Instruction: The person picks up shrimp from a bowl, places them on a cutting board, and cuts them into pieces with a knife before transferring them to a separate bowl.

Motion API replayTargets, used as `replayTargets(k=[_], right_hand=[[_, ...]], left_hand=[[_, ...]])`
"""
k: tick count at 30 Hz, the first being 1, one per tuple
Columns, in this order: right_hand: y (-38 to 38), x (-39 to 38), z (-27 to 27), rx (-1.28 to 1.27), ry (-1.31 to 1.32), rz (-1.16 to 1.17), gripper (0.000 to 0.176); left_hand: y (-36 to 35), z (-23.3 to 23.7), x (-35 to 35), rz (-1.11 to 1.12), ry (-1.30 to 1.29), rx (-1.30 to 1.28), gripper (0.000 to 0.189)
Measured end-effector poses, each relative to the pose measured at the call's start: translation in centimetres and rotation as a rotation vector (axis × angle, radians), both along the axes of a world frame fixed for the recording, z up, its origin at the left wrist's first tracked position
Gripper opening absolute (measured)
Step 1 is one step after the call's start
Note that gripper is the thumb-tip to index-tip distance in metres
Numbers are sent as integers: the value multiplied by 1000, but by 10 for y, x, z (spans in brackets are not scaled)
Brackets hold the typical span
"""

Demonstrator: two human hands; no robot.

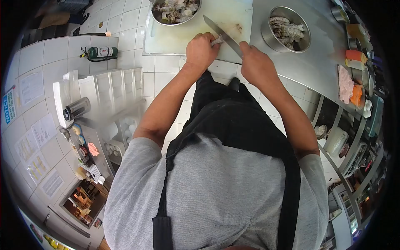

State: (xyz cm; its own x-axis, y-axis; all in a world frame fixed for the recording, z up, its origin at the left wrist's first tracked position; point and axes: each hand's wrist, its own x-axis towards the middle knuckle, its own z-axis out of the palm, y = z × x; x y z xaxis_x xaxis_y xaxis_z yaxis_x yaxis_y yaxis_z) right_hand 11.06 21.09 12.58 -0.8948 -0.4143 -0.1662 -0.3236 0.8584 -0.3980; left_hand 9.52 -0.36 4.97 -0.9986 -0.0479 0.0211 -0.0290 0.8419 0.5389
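Observation:
On the white cutting board (160,39), my left hand (201,49) is closed on a small greyish shrimp (216,41), its fingers covering most of it. My right hand (257,63) grips the handle of a large knife (223,35). The blade slants up and to the left across the board, right beside the shrimp. Shrimp pieces, seemingly heads and shells (177,9), fill a metal bowl (155,18) at the board's upper left. A deeper metal bowl (266,37) to the right holds several striped grey shrimp (287,31).
A steel counter (300,68) carries the right bowl. Containers, a pink cloth (345,83) and an orange item (357,95) line its right side. Wet brownish bits (238,28) lie on the board. A fire extinguisher (100,51) hangs at the left wall.

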Motion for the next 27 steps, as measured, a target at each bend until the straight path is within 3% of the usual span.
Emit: replayTargets(k=[4,12,21,27], right_hand=[[4,17,26,51,-47,-9,24],[-16,4,-7,42,-32,3,23],[3,22,26,48,-48,32,22],[-15,12,-2,48,-88,24,23]], left_hand=[[-2,1,-3,-37,-12,-32,29],[-1,2,1,-77,55,-17,27],[-13,5,6,-63,-15,-30,26],[-9,-2,11,-127,80,-33,23]])
